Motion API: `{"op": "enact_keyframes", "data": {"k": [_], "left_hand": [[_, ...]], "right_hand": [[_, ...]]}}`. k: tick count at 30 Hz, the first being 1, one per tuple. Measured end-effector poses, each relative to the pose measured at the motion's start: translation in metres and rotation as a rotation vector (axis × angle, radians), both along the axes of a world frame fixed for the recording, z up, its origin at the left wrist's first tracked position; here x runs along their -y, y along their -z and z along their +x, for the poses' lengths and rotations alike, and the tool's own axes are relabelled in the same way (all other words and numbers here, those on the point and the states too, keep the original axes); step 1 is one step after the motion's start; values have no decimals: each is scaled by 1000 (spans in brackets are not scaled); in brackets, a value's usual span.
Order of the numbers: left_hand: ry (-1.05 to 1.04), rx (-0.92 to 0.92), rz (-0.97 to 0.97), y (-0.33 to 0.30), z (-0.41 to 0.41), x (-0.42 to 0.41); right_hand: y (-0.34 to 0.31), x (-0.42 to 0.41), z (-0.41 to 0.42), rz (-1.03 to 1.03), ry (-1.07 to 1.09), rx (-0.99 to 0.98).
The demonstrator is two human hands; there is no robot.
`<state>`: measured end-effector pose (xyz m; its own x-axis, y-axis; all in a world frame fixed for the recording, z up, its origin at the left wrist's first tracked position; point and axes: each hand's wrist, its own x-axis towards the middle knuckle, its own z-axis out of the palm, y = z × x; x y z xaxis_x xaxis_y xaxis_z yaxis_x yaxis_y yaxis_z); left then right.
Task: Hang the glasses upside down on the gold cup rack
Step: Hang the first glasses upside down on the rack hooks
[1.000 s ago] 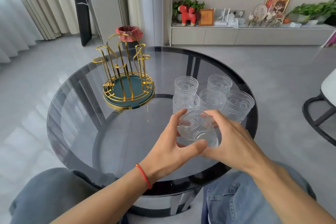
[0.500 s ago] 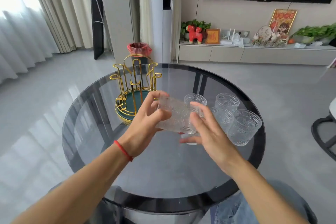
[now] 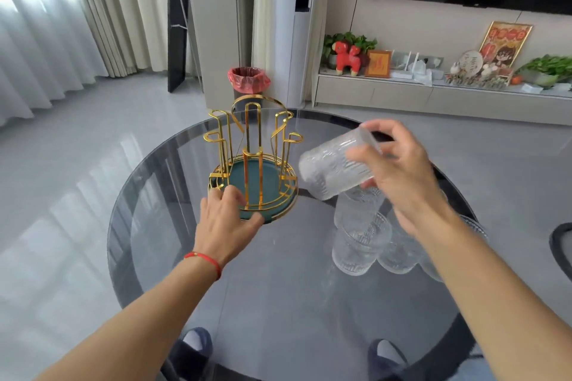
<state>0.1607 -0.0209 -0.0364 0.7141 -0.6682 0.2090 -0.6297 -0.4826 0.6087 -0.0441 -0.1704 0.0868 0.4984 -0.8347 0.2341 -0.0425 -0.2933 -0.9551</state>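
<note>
Fingers [image 3: 360,150] of the right hand [image 3: 399,173] are wrapped around a ribbed clear glass [image 3: 332,168], gripping it near its base and holding it up off the table, tipped well over so its mouth points down and to the left, toward the rack. Thumb under, fingers over the top, a firm close on the glass. Just below that hand, the remaining glasses [image 3: 360,238] stand clustered upright on the tabletop, partly hidden by the wrist and forearm, so their number is hard to tell.

Over on the other side, the left hand [image 3: 227,219] is down at the near rim of the gold cup rack [image 3: 252,164], thumb and fingers spread and pressed against the edge of its round green base; it touches the rim, curled loosely on it rather than clamped, nothing lifted. A red string bracelet [image 3: 205,260] sits on that wrist. Every gold prong on the rack stands bare, no glass hung yet. Rack and held glass are near each other but apart.

All of it sits on a round smoked-glass table [image 3: 278,318], with a red-lined bin [image 3: 249,79] on the floor behind.
</note>
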Motion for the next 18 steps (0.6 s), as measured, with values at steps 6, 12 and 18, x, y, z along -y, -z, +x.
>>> {"op": "enact_keyframes", "data": {"k": [6, 12, 18], "left_hand": [[-72, 159, 251, 24, -5, 11], [-118, 191, 379, 44, -8, 17], [-119, 221, 404, 46, -7, 17]], "right_hand": [[-38, 50, 46, 21, 194, 136], [-62, 87, 128, -16, 121, 77], [-71, 96, 201, -180, -43, -230]]}}
